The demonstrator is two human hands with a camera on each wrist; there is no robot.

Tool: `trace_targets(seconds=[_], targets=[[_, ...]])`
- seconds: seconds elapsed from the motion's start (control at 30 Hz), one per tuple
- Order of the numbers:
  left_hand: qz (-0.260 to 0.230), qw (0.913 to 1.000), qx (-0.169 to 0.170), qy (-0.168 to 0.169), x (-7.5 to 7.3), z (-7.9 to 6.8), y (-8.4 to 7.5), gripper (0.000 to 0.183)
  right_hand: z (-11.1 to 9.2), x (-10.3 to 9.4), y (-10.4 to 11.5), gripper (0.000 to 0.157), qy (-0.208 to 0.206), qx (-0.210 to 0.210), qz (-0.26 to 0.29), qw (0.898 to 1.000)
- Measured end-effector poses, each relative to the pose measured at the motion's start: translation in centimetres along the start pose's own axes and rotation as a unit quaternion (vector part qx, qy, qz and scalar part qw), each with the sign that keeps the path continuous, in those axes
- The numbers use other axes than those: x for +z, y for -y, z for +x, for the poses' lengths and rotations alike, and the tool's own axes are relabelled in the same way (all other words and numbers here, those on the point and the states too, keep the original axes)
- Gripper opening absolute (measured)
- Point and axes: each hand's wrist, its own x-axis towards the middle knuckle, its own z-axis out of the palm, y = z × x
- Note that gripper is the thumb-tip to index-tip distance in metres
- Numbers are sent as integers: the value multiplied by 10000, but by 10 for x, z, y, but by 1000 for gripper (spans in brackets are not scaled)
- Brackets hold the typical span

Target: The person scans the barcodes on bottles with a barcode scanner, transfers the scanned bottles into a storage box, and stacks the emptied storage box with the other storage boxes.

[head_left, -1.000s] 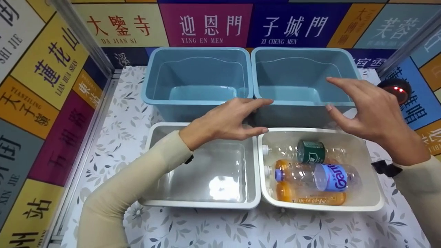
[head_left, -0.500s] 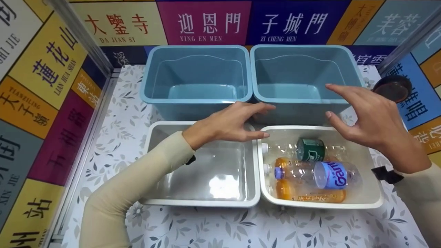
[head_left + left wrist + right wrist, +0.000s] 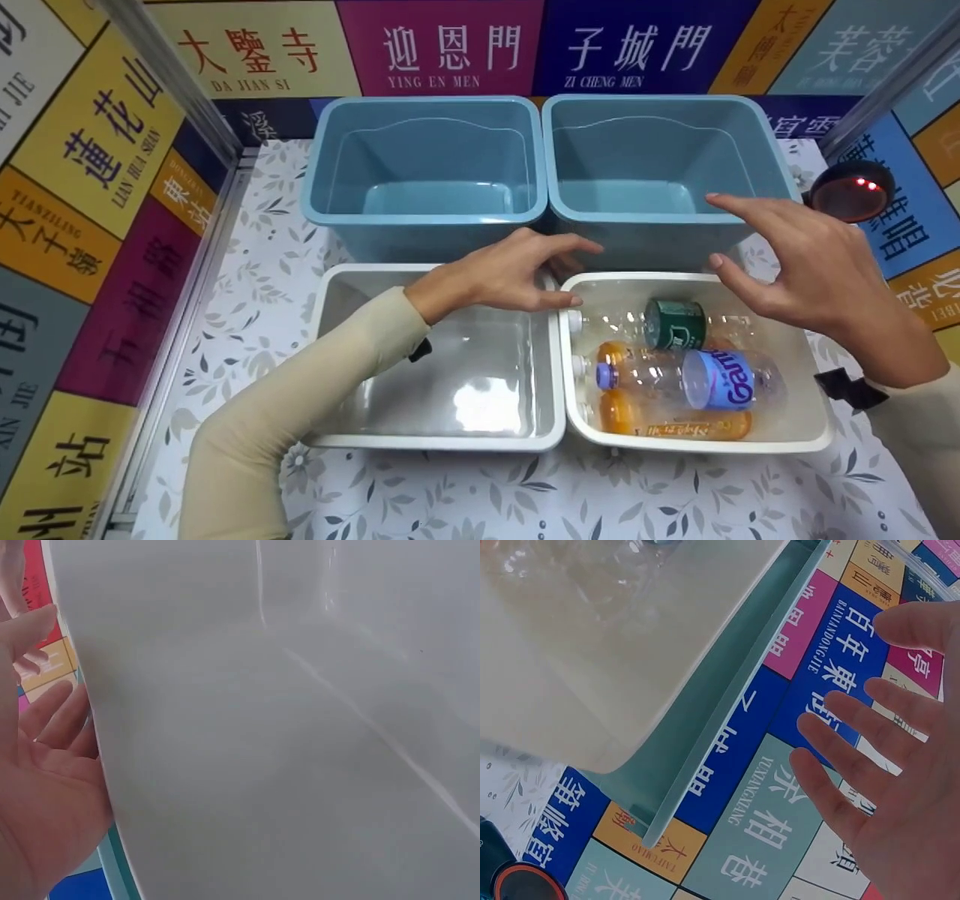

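Note:
My left hand [image 3: 502,274] hovers over the right back part of a bare white bin [image 3: 480,446], its thumb and fingers spread and holding nothing. In the left wrist view the palm [image 3: 56,787] shows beside that bin's wall. Above the back right corner of a second white bin [image 3: 697,448] floats my right hand [image 3: 817,270], thumb and fingers apart, with nothing between them. Several plastic bottles lie in this right bin: a clear bottle with a green label [image 3: 676,324], one with a blue-purple label [image 3: 718,380] and orange ones [image 3: 675,427] partly beneath.
Two blue bins stand behind the white ones, a left blue bin [image 3: 424,220] and a right blue bin [image 3: 652,219], with only bare floors seen inside. A round dark device [image 3: 853,191] with red lights is at the right. Panels with printed signs enclose the patterned table [image 3: 420,495].
Both hands have drifted slightly lower in the head view, the right one a little more. The camera view has shifted slightly. Bottles and bins stay in place.

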Motion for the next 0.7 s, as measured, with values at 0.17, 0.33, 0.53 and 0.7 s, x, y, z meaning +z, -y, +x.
trace_targets(seconds=[0.17, 0.33, 0.53, 0.7], targets=[[-194, 9997, -63, 111, 1, 1, 1, 64, -3, -1, 3, 71, 168, -144, 53, 9997], [-402, 9991, -60, 128, 1, 2, 2, 55, -7, -2, 10, 67, 555, -217, 92, 9982], [-472, 9988, -4, 115, 1, 3, 2, 42, -8, -2, 19, 56, 1083, -288, 16, 9937], [-456, 9989, -62, 84, 0, 2, 2, 41, -8, 0, 24, 48, 1462, -424, -49, 9883]])
